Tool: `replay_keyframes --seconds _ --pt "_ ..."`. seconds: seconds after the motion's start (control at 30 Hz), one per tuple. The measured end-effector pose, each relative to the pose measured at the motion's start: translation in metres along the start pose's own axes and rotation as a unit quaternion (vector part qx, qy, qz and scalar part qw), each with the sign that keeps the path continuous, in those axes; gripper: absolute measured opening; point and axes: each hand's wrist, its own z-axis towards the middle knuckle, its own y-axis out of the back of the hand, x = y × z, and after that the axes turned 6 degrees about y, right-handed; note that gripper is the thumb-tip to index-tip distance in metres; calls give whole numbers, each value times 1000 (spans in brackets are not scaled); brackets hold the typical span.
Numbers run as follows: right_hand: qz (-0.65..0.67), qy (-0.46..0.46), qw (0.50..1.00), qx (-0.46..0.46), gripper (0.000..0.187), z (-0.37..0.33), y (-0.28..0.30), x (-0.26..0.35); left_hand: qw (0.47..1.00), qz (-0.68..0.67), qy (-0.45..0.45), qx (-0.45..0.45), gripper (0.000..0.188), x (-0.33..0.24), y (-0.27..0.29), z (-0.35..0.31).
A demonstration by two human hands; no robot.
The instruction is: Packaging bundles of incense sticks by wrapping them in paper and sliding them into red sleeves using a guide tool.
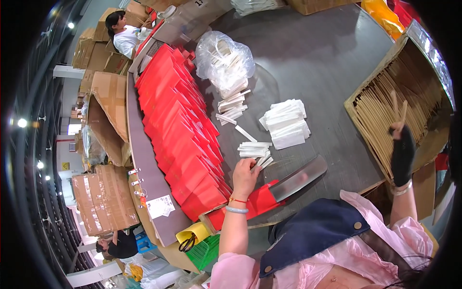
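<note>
My left hand [245,177] is at the near end of a small pile of white strips [255,149], its thumb and fingers pinched on a white strip [266,162]. At the right, my right hand [403,149], in a black fingerless glove, is raised over an open carton [358,115]. Its fingers close round a couple of thin light-brown sticks [398,110] that point away from me. Many similar sticks [385,106] stand packed in that carton. Just right of my left wrist lies a red packet [260,201], with a curved, clear grey plastic piece [301,179] against it.
Overlapping red packets [178,130] line the table's left side. Beyond the strips are a stack of white packets [286,124] and a clear plastic bag [225,60] of white strips. Scissors [187,243] sit in a yellow holder [198,231]. Two other people [126,41] are farther left.
</note>
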Motion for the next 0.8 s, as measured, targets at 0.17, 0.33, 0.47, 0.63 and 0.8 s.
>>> replay_keyframes --seconds 0.17,0.33,0.47,0.63,0.8 --pt "135 81 985 64 11 -28 -68 57 999 -26 12 14 13 -3 5 -1" --pt "144 -15 985 91 12 -47 -113 9 996 -66 13 52 12 -30 21 0" --pt "169 -63 977 117 13 -55 -126 -10 984 -131 7 117 17 -39 30 0" --pt "207 -109 966 112 12 -51 -125 -8 989 -109 -49 83 12 -75 21 34" --pt "188 -93 971 113 11 -46 -125 3 995 -55 -78 33 8 -67 -10 52"
